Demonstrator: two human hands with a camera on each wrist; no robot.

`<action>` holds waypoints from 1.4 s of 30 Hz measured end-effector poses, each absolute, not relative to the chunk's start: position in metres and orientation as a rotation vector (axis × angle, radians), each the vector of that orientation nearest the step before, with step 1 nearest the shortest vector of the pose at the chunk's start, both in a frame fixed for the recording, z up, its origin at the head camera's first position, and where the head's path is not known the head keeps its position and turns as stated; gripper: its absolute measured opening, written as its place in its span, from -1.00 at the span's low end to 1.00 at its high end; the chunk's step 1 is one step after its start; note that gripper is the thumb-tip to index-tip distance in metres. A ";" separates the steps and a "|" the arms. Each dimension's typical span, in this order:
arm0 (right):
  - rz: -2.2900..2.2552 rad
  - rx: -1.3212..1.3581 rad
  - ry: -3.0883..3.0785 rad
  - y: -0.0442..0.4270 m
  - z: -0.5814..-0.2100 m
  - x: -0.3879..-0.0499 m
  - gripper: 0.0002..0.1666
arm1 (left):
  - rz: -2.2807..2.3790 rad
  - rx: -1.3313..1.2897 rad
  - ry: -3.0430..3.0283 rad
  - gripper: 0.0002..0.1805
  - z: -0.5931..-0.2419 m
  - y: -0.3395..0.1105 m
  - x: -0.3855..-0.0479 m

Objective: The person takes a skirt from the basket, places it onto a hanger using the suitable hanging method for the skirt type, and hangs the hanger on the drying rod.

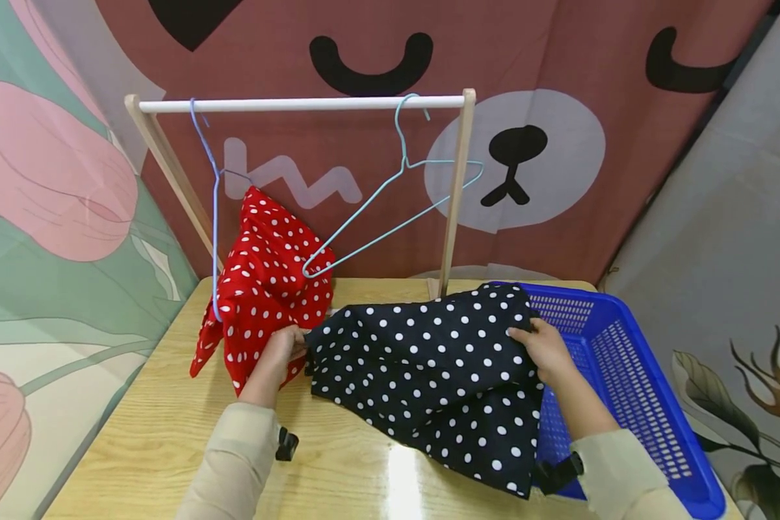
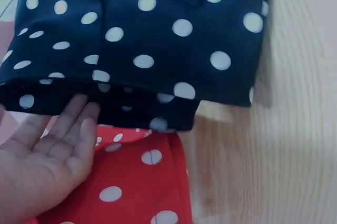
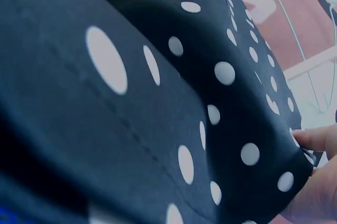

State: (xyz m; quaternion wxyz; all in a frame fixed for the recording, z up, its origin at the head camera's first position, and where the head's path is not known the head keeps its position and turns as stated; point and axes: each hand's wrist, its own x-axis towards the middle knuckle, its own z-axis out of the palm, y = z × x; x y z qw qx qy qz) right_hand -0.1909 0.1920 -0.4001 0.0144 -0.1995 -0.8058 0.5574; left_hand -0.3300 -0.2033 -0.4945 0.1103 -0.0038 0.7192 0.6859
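A black garment with white polka dots is stretched between both hands above the table. My left hand grips its left edge, and in the left wrist view the fingers reach under the open, two-layered hem. My right hand pinches the upper right edge between thumb and fingers, and the right wrist view shows that thumb-and-finger hold at the cloth's border. Just behind the left hand hangs a red polka-dot garment on a periwinkle hanger. Whether the black garment is a skirt or something else, I cannot tell.
A small rack with a white bar and wooden legs stands at the back of the table. From its right end hangs a bare mint-green hanger. The blue plastic basket sits at the right, partly covered by the black garment.
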 end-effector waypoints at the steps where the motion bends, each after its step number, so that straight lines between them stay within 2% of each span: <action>1: 1.743 -0.616 -2.499 0.188 -0.399 -0.190 -0.45 | 2.022 -0.080 2.107 -0.67 -0.495 -0.203 -0.333; 2: 1.747 -0.616 -2.496 0.185 -0.398 -0.189 -0.47 | 2.015 -0.142 2.116 -0.62 -0.493 -0.203 -0.334; 4: 1.745 -0.616 -2.501 0.181 -0.400 -0.189 -0.49 | 1.913 -0.231 2.210 -0.55 -0.461 -0.194 -0.315; 7: 1.713 -0.639 -2.518 0.176 -0.403 -0.190 -0.51 | 1.814 -0.202 2.306 -0.58 -0.427 -0.186 -0.293; 10: 1.719 -0.686 -2.518 0.175 -0.406 -0.189 -0.46 | 1.805 -0.187 2.339 -0.63 -0.414 -0.182 -0.286; 17: 1.937 -0.876 -2.393 0.186 -0.416 -0.189 -0.23 | 1.936 -0.178 2.337 -0.60 -0.415 -0.177 -0.289; 22: 2.125 -0.970 -2.280 0.198 -0.426 -0.193 -0.09 | 1.887 -0.092 2.351 -0.46 -0.419 -0.174 -0.290; 25: 2.230 -0.952 -2.180 0.203 -0.429 -0.193 -0.21 | 1.774 0.025 2.403 -0.30 -0.423 -0.173 -0.289; 27: 2.268 -0.932 -2.105 0.202 -0.428 -0.193 -0.36 | 1.693 0.111 2.435 -0.20 -0.427 -0.173 -0.289; 30: 2.234 -0.876 -2.059 0.197 -0.424 -0.190 -0.48 | 1.606 0.168 2.490 -0.14 -0.432 -0.172 -0.290; 36: 2.044 -0.791 -2.198 0.176 -0.415 -0.184 -0.39 | 1.687 0.012 2.523 -0.30 -0.438 -0.169 -0.292; 42: 1.984 -0.725 -2.244 0.152 -0.414 -0.187 -0.43 | 1.706 -0.047 2.561 -0.39 -0.439 -0.171 -0.291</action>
